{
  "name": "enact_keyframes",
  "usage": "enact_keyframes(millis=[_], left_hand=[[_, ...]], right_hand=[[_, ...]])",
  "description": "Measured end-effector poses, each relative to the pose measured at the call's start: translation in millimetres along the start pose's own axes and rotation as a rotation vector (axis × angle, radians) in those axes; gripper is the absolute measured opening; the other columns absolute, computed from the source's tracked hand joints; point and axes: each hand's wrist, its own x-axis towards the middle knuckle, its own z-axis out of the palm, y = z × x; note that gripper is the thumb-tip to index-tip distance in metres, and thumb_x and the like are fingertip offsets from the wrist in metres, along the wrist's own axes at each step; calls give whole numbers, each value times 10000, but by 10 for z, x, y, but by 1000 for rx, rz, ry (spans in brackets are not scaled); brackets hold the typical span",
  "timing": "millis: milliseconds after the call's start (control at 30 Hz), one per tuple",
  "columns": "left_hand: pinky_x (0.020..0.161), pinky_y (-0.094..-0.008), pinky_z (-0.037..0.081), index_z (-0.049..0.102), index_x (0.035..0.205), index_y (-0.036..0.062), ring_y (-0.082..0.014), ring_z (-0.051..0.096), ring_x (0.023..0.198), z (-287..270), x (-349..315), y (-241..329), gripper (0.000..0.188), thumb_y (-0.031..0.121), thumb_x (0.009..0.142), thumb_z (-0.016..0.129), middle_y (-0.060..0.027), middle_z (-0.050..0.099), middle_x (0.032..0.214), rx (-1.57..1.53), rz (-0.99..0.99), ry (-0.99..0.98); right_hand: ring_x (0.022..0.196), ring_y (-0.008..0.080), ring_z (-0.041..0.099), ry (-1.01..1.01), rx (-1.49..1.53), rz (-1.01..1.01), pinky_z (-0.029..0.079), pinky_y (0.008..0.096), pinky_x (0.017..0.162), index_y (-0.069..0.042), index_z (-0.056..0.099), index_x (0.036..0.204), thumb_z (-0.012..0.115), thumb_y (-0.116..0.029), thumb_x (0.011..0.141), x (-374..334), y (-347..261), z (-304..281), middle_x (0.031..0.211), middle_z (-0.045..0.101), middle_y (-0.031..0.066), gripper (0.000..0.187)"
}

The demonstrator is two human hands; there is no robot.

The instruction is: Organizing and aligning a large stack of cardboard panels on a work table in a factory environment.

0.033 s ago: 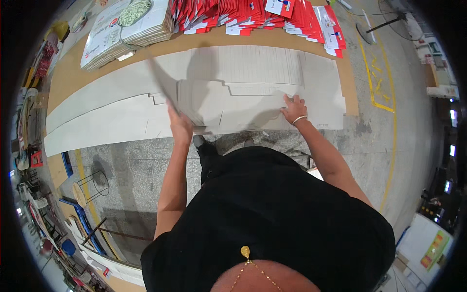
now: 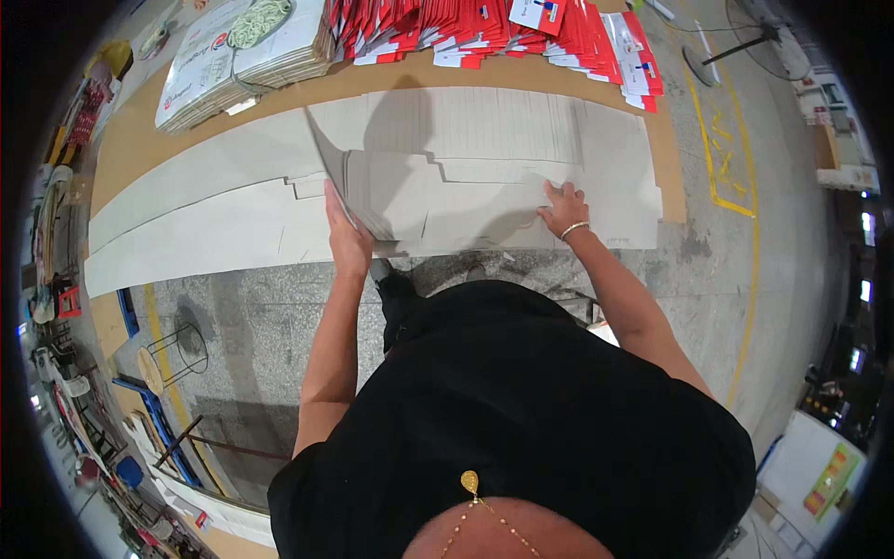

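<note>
Thin pale cardboard sheets (image 2: 503,210) lie overlapping in a wide layer across the table before me. On the left part of it, one cardboard flap (image 2: 328,154) stands up at a steep tilt, its edge toward me. My left hand (image 2: 348,244) rests against the left side of this flap, fingers stretched out along it; the thumb is partly hidden. Farther right, my right hand (image 2: 564,211) lies on the sheets with its fingers spread, gripping nothing. A light bracelet circles the right wrist.
At the back left sits a tied stack of printed cardboard (image 2: 200,79) with a coil of pale green cord (image 2: 259,24) on top. Many red and white folded cards (image 2: 447,28) line the back. A round stool (image 2: 154,371) stands on the floor at the left.
The raised flap, blurred before, is now sharper and leans slightly farther right. My left hand has shifted a little to the right with it. My right hand has stayed in place.
</note>
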Motion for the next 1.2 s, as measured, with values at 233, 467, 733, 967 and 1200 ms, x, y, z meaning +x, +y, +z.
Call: enact_keyframes(millis=[233, 467, 733, 967, 1200], left_hand=[[791, -331, 453, 435, 1171, -41, -195, 542, 967, -120, -382, -886, 352, 142, 876, 493, -146, 520, 1106, -869, -1017, -183], [786, -368, 435, 474, 1078, -75, -354, 541, 924, 18, -251, -483, 288, 73, 832, 493, -246, 534, 1060, -113, -327, -169], [852, -368, 448, 474, 1121, -59, -263, 538, 1000, -77, -513, -1309, 329, 109, 846, 541, -165, 552, 1086, -1593, -1415, 242], [943, -449, 369, 356, 1253, -12, -323, 508, 1031, -443, -513, -1197, 473, 183, 856, 524, -139, 493, 1170, -1415, -1346, 596], [910, -438, 358, 330, 1297, 44, -254, 408, 1116, -1001, -341, -1343, 537, 152, 822, 558, -97, 443, 1186, -1181, -1543, 330]], right_hand=[[989, 361, 438, 50, -5, -33, 453, 473, 761, -256, 427, 1282, 645, -371, 717, 10, -13, 6, 1138, 408, 129, 617], [1008, 375, 427, 41, -12, -42, 450, 479, 779, -250, 418, 1286, 638, -370, 719, 36, 39, 25, 1176, 398, 136, 619], [991, 368, 478, 106, 40, -173, 418, 476, 848, -202, 537, 1182, 633, -389, 723, 260, 241, 148, 1097, 498, 167, 505], [995, 294, 522, 180, 426, -617, 409, 383, 875, -76, 594, 1101, 603, -264, 793, 625, -1614, -478, 1032, 580, 155, 361], [1001, 294, 520, 30, 540, -873, 413, 373, 866, -79, 591, 1108, 621, -284, 778, 1150, -3991, -376, 1036, 575, 132, 390]])
